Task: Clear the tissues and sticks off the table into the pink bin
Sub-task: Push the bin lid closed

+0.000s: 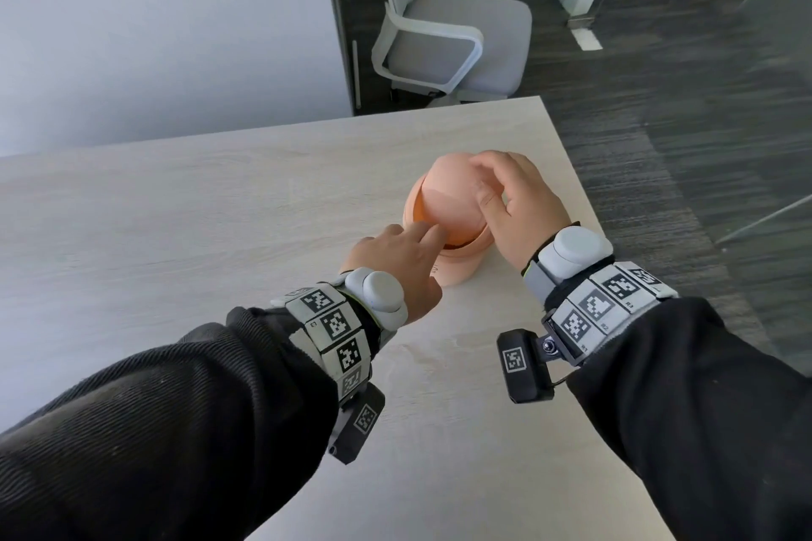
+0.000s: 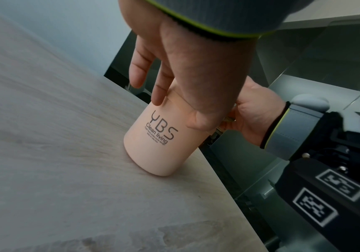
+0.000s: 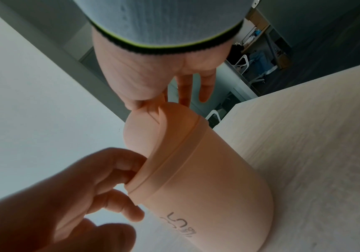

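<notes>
The pink bin (image 1: 457,272) stands upright near the right edge of the table; its side shows dark lettering in the left wrist view (image 2: 159,141). Its domed swing lid (image 1: 444,198) is tilted, leaving a gap on the near side. My right hand (image 1: 487,184) cups the lid from the right, thumb on the flap and fingers over the dome. My left hand (image 1: 433,231) reaches in from the near side, with its fingertips at the lid's gap (image 3: 131,172). Whether they carry anything is hidden. No tissues or sticks show on the table.
The pale wooden table (image 1: 219,211) stretches to the left and towards me. Its right edge runs close to the bin, with dark carpet (image 1: 659,145) below. A white and grey office chair (image 1: 448,35) stands beyond the far edge.
</notes>
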`<action>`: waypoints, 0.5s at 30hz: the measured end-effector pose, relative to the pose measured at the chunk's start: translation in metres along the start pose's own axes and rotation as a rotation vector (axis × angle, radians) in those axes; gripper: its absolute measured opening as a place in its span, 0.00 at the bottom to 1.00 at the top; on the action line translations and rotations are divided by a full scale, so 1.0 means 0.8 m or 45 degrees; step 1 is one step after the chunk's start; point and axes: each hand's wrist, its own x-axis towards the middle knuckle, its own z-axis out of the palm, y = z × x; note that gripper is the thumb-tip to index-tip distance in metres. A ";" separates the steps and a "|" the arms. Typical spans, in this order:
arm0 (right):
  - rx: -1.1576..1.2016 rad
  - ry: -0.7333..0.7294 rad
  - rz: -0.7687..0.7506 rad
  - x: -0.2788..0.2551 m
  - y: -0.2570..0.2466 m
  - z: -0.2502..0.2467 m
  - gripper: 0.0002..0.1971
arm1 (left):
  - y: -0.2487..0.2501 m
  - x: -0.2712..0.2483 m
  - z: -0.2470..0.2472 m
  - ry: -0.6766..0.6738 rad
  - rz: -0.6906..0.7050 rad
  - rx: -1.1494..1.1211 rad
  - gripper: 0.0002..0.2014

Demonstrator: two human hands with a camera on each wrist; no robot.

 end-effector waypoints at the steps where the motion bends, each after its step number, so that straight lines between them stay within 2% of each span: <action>1: 0.000 -0.001 0.000 0.001 -0.001 0.000 0.15 | 0.000 0.001 0.000 -0.014 -0.003 0.012 0.19; 6: -0.019 -0.027 0.006 0.003 -0.001 0.001 0.18 | 0.001 0.001 0.001 -0.019 -0.023 0.121 0.13; 9: -0.013 -0.038 -0.009 0.004 0.000 0.001 0.22 | -0.007 0.000 0.000 -0.017 -0.013 -0.033 0.14; 13: -0.127 -0.018 -0.013 0.005 0.001 0.003 0.27 | -0.023 -0.017 0.008 0.211 0.088 -0.346 0.18; 15: -0.144 -0.028 0.012 0.004 0.001 0.004 0.27 | -0.030 -0.028 0.014 0.307 0.083 -0.442 0.19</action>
